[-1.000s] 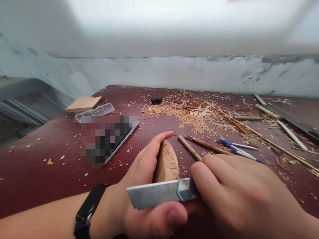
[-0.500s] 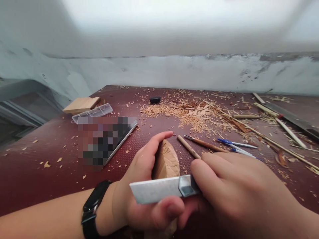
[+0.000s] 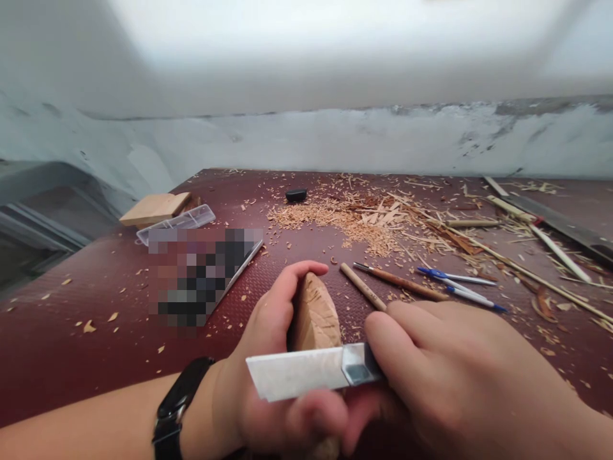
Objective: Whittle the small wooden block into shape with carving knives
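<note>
My left hand [image 3: 272, 358], with a black band on the wrist, is wrapped round a pale wood carving [image 3: 316, 316] whose top face has cut grooves. My right hand [image 3: 445, 364] is closed round the dark handle of a utility knife [image 3: 299, 369]. Its wide metal blade lies level across the front of the carving, pointing left above my left thumb. The blade hides part of the wood, and whether its edge touches the wood I cannot tell. The carving's lower end is mostly covered by my fingers.
Wood shavings [image 3: 378, 217] are heaped on the dark red table [image 3: 119, 358]. Past my right hand lie a wooden stick [image 3: 363, 285], a brown-handled tool [image 3: 407, 281] and blue-white pens [image 3: 460, 280]. Leftward are a blurred tablet-like device [image 3: 205, 278], a clear plastic case [image 3: 177, 225] and a wood block [image 3: 156, 208].
Both hands, the knife and the carving sit slightly lower and further left in view. The blade is tilted a little differently. Both grips are the same.
</note>
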The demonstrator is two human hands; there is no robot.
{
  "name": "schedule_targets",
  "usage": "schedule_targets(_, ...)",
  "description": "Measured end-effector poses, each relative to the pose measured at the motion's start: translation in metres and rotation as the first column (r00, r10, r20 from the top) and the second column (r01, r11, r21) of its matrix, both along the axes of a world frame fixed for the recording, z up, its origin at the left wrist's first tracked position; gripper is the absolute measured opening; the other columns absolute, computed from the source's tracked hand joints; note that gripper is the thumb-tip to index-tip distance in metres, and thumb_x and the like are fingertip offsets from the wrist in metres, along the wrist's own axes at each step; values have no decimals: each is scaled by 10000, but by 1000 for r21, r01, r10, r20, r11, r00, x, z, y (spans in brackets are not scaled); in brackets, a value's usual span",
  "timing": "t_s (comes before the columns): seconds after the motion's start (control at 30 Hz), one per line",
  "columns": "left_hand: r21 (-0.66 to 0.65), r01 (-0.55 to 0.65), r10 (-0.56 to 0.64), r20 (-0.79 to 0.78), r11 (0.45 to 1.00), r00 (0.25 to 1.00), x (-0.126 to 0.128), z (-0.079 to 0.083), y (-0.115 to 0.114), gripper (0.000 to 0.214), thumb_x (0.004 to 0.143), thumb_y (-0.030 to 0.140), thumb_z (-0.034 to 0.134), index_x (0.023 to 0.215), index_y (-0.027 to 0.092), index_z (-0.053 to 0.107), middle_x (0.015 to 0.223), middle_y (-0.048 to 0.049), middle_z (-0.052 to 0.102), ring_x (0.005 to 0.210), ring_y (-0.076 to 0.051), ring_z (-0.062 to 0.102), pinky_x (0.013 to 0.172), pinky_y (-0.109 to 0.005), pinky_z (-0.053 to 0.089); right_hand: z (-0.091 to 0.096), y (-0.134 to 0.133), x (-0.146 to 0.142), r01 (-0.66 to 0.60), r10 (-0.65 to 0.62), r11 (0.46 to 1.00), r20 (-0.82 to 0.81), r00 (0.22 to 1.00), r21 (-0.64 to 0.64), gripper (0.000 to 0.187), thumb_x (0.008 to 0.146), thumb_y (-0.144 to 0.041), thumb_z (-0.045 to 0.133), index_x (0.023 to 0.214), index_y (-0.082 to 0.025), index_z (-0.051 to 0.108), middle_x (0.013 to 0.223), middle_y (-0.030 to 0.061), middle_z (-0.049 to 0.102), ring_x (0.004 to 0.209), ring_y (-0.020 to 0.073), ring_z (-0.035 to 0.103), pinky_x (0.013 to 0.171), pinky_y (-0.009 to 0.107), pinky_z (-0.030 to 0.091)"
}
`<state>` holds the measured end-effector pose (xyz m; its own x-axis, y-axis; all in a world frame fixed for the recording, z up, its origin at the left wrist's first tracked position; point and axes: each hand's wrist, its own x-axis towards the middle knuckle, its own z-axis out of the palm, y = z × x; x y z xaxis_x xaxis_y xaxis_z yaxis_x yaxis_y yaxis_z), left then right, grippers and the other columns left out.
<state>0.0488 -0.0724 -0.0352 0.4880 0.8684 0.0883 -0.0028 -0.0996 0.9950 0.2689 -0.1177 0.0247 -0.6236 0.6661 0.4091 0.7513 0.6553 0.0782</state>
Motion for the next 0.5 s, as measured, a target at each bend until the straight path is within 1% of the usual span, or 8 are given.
schedule_targets(0.07, 57, -24, 26, -29, 998, 999, -1, 3, -1, 1086, 655, 714, 808, 1517, 218, 373, 1114, -112, 625, 1020, -297, 611, 881, -436, 571, -1, -1, 1, 5, -5, 999, 7, 1000, 33, 187, 795, -101, 518, 722, -262, 458, 612, -11, 535, 442, 177, 456, 441, 332, 273)
schedule_targets(0.1, 78, -27, 30, -38, 997, 999, -2, 5, -2, 1042, 697, 690, 783, 1518, 202, 366, 1122, -118, 617, 1026, -295, 609, 878, -428, 569, -2, -1, 2, 11, -11, 998, 7, 1000, 55, 184, 775, -96, 507, 726, -266, 453, 615, -11, 526, 445, 184, 455, 444, 337, 271)
schedule_targets(0.2, 81, -50, 55, -59, 995, 997, 0, 7, -4, 1017, 734, 681, 759, 1520, 196, 331, 1085, -101, 602, 947, -248, 595, 826, -386, 563, -6, -2, 3, 41, -42, 996, 1, 999, 77, 208, 734, -86, 481, 736, -281, 406, 620, -19, 499, 441, 198, 443, 449, 346, 260)
schedule_targets(0.27, 59, -87, 91, -69, 994, 993, 2, 6, -6, 986, 770, 706, 723, 1510, 201, 313, 1021, -74, 582, 855, -204, 564, 769, -358, 545, -8, -3, 3, 80, -80, 995, -8, 997, 54, 218, 730, -80, 473, 752, -285, 402, 618, -25, 491, 440, 207, 457, 454, 349, 266)
schedule_targets(0.37, 38, -144, 147, -95, 989, 985, 5, 5, -7, 820, 865, 698, 641, 1467, 245, 317, 1010, -53, 549, 831, -180, 535, 724, -324, 507, -8, -5, 2, 148, -146, 989, -37, 989, 29, 217, 717, -70, 468, 761, -280, 444, 610, -19, 496, 443, 216, 492, 457, 353, 297)
schedule_targets(0.4, 40, -158, 161, -99, 987, 982, 5, 4, -8, 754, 892, 681, 622, 1445, 263, 326, 1016, -48, 539, 841, -177, 530, 721, -315, 494, -7, -5, 2, 148, -147, 988, -31, 989, 36, 224, 704, -57, 470, 751, -276, 461, 606, -15, 493, 437, 213, 497, 446, 352, 302)
schedule_targets(0.47, 41, -180, 183, -87, 983, 979, 5, 4, -8, 645, 933, 648, 593, 1406, 290, 341, 1004, -32, 516, 836, -166, 509, 714, -298, 468, -5, -6, 1, 124, -124, 989, -9, 992, 86, 232, 737, -39, 470, 708, -270, 470, 595, -5, 483, 422, 208, 496, 410, 353, 299)
schedule_targets(0.5, 38, -184, 186, -81, 982, 979, 5, 3, -9, 623, 942, 642, 586, 1396, 295, 339, 997, -26, 508, 825, -159, 497, 709, -292, 458, -4, -6, 1, 120, -121, 988, 5, 993, 99, 245, 814, -52, 463, 696, -266, 476, 590, 0, 480, 417, 205, 498, 394, 350, 304)
